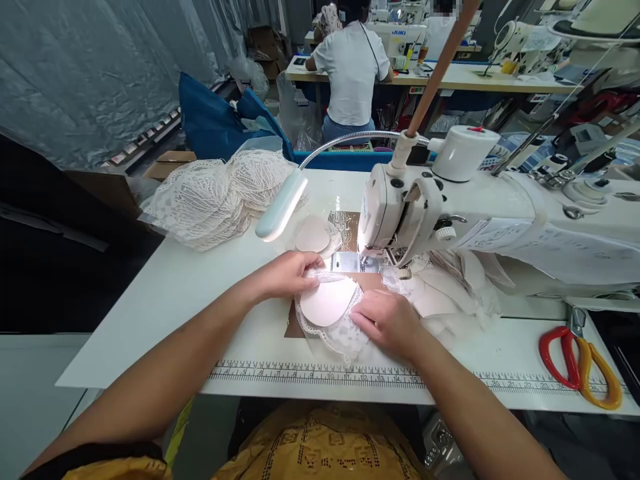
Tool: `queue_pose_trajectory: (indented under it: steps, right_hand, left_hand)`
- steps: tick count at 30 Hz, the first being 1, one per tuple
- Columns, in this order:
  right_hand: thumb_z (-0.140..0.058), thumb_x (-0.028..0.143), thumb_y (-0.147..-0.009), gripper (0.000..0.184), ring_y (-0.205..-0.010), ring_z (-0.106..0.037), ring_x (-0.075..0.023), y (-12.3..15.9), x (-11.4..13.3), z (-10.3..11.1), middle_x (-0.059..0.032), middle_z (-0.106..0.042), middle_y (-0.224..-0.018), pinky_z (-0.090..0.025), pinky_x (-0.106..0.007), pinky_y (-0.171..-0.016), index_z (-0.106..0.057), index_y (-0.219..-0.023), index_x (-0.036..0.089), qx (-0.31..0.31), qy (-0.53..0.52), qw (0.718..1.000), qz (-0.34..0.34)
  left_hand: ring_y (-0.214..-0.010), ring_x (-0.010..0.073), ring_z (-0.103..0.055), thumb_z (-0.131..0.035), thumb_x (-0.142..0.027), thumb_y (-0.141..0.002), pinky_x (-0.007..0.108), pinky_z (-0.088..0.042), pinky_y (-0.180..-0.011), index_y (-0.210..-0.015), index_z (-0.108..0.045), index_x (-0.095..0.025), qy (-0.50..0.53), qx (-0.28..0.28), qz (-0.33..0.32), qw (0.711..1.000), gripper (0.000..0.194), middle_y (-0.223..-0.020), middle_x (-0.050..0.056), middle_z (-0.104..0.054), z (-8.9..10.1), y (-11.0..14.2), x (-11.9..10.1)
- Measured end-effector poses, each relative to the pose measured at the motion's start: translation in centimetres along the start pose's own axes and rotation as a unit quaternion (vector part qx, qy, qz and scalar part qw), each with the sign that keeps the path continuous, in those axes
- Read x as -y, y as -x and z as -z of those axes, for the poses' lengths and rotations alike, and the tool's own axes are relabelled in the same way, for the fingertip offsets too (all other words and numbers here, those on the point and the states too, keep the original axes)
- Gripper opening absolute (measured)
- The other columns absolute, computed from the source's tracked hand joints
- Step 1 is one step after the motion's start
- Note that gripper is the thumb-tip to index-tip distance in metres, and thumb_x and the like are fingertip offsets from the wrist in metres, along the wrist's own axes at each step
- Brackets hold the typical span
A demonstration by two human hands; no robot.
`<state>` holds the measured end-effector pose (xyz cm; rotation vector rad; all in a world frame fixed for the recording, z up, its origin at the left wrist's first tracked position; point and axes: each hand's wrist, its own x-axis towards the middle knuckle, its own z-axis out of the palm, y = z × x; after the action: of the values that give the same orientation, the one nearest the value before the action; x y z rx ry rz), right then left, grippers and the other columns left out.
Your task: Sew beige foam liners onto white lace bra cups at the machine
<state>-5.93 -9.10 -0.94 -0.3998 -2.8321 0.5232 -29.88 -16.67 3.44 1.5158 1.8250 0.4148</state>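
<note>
A white lace bra cup (327, 303) with a pale pink rounded pad lies in front of the needle area of a white sewing machine (380, 213). My left hand (295, 275) pinches its upper left edge between thumb and fingers. At its right edge, the curled fingers of my right hand (387, 321) hold the lace border against the table. Another pale round pad on lace (314, 235) rests just behind my left hand. To the right, under the machine arm, white lace pieces (440, 293) are bunched together.
A stack of white lace (210, 200) sits at the table's back left. The lamp head (283, 207) hangs low beside the machine. Red and yellow-handled scissors (580, 363) lie at the right, near a printed ruler (320, 375). A co-worker (353, 73) sits beyond.
</note>
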Motion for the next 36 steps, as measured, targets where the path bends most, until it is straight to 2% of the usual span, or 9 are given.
queue_pose_trajectory:
  steps: [3, 8, 16, 20, 22, 25, 28, 32, 36]
  right_hand:
    - [-0.047, 0.031, -0.095, 0.035, -0.062, -0.045, -0.0117, -0.1, 0.0, 0.1, 0.0007, -0.056, -0.063, -0.031, -0.026, -0.061, -0.062, -0.066, 0.018, -0.037, -0.015, 0.999, 0.010]
    - [-0.049, 0.031, -0.093, 0.025, -0.072, -0.051, -0.0148, -0.2, -0.4, 0.0, -0.0032, -0.061, -0.078, -0.034, -0.026, -0.063, -0.070, -0.090, 0.018, -0.091, 0.019, 0.995, -0.032]
    - [-0.051, 0.025, -0.090, 0.031, -0.063, -0.048, -0.0131, -0.3, -0.5, -0.6, -0.0014, -0.058, -0.066, -0.031, -0.026, -0.059, -0.062, -0.063, 0.017, -0.063, 0.079, 0.990, -0.095]
    - [-0.056, 0.028, -0.089, 0.016, -0.074, -0.054, -0.0164, -0.5, -0.4, -0.4, -0.0039, -0.065, -0.087, -0.035, -0.028, -0.065, -0.069, -0.092, 0.018, -0.051, 0.091, 0.988, -0.116]
    - [-0.057, 0.029, -0.090, 0.026, -0.079, -0.056, -0.0182, -0.6, -0.3, -0.3, -0.0047, -0.065, -0.096, -0.037, -0.029, -0.067, -0.066, -0.112, 0.020, -0.029, 0.105, 0.985, -0.134]
    - [-0.053, 0.030, -0.092, 0.030, -0.082, -0.057, -0.0199, -0.7, -0.2, -0.3, -0.0053, -0.065, -0.099, -0.038, -0.031, -0.070, -0.064, -0.119, 0.022, 0.007, 0.126, 0.980, -0.156]
    - [-0.051, 0.030, -0.093, 0.030, -0.085, -0.058, -0.0205, -0.9, 0.0, -0.3, -0.0054, -0.065, -0.100, -0.039, -0.032, -0.073, -0.065, -0.118, 0.022, 0.023, 0.133, 0.977, -0.164]
    - [-0.050, 0.031, -0.094, 0.027, -0.085, -0.058, -0.0208, -0.9, 0.2, 0.0, -0.0055, -0.065, -0.096, -0.040, -0.032, -0.073, -0.066, -0.114, 0.022, 0.037, 0.137, 0.974, -0.177]
    - [-0.050, 0.031, -0.094, 0.032, -0.088, -0.059, -0.0211, -1.0, 0.3, 0.1, -0.0065, -0.066, -0.102, -0.042, -0.032, -0.074, -0.062, -0.121, 0.021, 0.030, 0.131, 0.973, -0.185]
  left_hand:
    - [-0.069, 0.0178, -0.058, -0.056, -0.029, -0.077, 0.024, -0.039, -0.057, -0.095, -0.064, -0.016, -0.012, 0.002, -0.006, 1.000, 0.023, -0.081, 0.002, -0.064, -0.3, 0.0, -0.2]
    - [-0.074, 0.0165, -0.057, -0.057, -0.028, -0.078, 0.024, -0.041, -0.062, -0.099, -0.063, -0.017, 0.038, 0.023, -0.093, 0.995, 0.025, -0.086, 0.002, -0.065, -2.1, -2.1, -1.3]
    - [-0.070, 0.0153, -0.057, -0.060, -0.025, -0.075, 0.024, -0.044, -0.062, -0.106, -0.059, -0.016, 0.074, 0.025, -0.073, 0.994, 0.032, -0.082, 0.001, -0.061, -1.9, -4.2, -0.7]
    - [-0.073, 0.0160, -0.060, -0.059, -0.019, -0.077, 0.025, -0.046, -0.066, -0.106, -0.060, -0.015, 0.024, -0.001, -0.098, 0.995, 0.029, -0.084, 0.002, -0.065, -2.6, -4.9, -1.0]
    - [-0.069, 0.0151, -0.060, -0.059, -0.016, -0.078, 0.024, -0.045, -0.063, -0.101, -0.061, -0.015, -0.012, -0.021, -0.118, 0.993, 0.023, -0.079, 0.001, -0.065, -2.8, -5.3, -1.4]
    - [-0.064, 0.0140, -0.058, -0.053, -0.012, -0.082, 0.024, -0.043, -0.059, -0.090, -0.061, -0.015, -0.086, -0.095, -0.140, 0.982, 0.012, -0.073, 0.001, -0.063, -2.6, -5.1, -1.8]
    - [-0.073, 0.0166, -0.060, -0.047, -0.012, -0.087, 0.026, -0.046, -0.064, -0.096, -0.062, -0.014, -0.156, -0.178, -0.181, 0.954, 0.018, -0.084, 0.006, -0.065, -2.7, -3.3, -2.2]
    - [-0.086, 0.0217, -0.063, -0.045, -0.020, -0.093, 0.033, -0.052, -0.073, -0.102, -0.063, -0.012, -0.242, -0.135, -0.231, 0.933, 0.021, -0.097, 0.012, -0.068, -4.6, -0.7, -2.4]
    - [-0.112, 0.0312, -0.058, -0.044, -0.026, -0.096, 0.046, -0.052, -0.090, -0.115, -0.061, -0.007, -0.296, -0.137, -0.231, 0.917, 0.032, -0.127, 0.020, -0.060, -6.4, -0.3, -1.9]
